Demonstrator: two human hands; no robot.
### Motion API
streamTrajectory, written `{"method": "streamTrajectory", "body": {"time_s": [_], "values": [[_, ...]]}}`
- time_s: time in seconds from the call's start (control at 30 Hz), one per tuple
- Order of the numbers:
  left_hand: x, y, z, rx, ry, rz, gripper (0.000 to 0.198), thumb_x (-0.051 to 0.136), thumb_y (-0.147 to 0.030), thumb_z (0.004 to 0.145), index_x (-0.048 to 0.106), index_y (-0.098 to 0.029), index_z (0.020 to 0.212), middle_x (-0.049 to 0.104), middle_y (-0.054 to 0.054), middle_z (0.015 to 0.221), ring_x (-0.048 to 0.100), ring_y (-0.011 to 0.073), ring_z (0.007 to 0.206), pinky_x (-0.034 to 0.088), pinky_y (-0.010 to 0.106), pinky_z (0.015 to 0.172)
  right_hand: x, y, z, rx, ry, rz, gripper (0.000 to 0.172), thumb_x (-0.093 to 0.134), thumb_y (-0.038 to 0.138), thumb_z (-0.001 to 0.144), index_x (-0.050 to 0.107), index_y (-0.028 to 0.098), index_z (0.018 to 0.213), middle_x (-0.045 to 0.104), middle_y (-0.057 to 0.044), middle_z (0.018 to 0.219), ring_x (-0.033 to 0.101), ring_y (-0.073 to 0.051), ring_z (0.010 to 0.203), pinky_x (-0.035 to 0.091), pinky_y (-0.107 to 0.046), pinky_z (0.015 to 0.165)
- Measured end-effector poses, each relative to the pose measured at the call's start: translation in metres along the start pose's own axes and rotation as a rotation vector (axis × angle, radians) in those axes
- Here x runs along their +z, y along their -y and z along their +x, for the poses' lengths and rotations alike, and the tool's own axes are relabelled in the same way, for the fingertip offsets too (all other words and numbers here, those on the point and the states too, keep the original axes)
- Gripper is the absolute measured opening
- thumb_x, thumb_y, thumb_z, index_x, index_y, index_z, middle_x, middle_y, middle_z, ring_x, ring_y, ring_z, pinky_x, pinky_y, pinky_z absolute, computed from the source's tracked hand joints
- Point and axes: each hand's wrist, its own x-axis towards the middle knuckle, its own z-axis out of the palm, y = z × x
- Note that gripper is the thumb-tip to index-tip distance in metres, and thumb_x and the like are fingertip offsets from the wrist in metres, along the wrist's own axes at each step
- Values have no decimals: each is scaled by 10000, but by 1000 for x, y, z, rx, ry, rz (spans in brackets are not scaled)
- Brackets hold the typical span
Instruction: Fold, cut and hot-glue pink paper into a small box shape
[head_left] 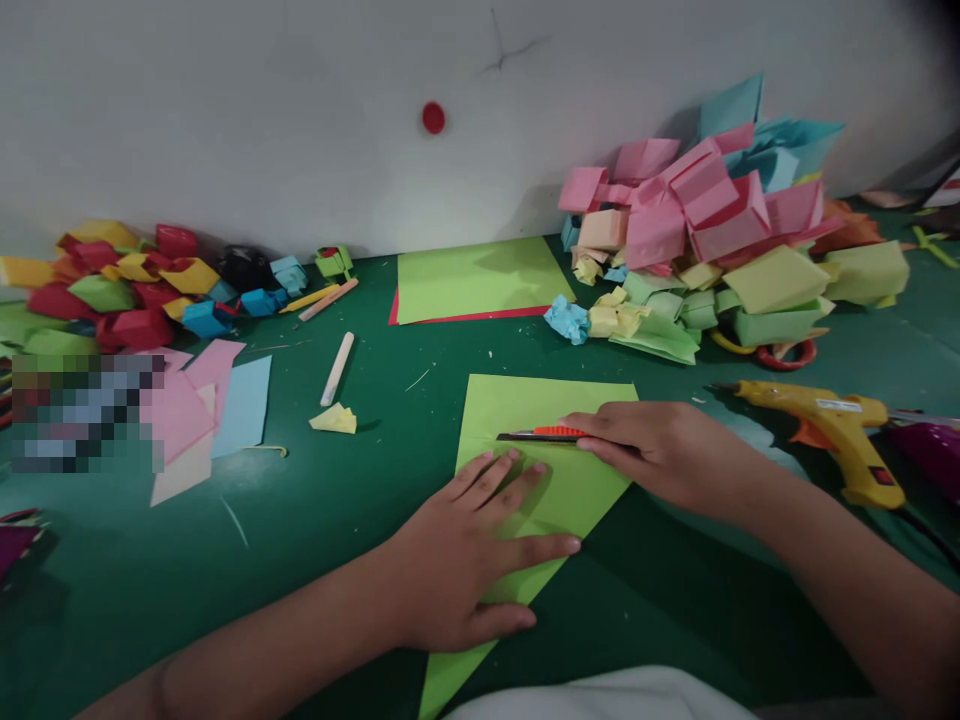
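A lime-green sheet of paper (551,395) lies on the green table in front of me, its right side slanting down to a narrow point near my body. My left hand (472,560) rests flat on the sheet with its fingers spread. An orange utility knife (553,433) is in my right hand (652,450), held low and almost level over the paper. Its dark blade points left, just above my left fingertips. Whether the blade touches the paper I cannot tell.
Folded paper pieces (720,220) are heaped at the back right, more (135,290) at the back left. Green and red sheets (480,280) lie by the wall. A yellow glue gun (832,420) sits right; a pale stick (337,368) and pink and blue papers (244,400) lie left.
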Motion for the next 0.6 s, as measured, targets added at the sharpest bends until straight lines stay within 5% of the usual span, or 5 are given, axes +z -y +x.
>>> {"method": "streamTrajectory", "body": {"time_s": [0.6], "values": [[0, 0, 0, 1, -4, 9, 682, 538, -641, 939, 354, -422, 1558, 104, 67, 1724, 151, 466, 1551, 221, 684, 1198, -4, -2, -3, -22, 2, -26, 357, 456, 307, 1045, 675, 235, 1317, 773, -80, 1159, 754, -253, 999, 621, -379, 835]]}}
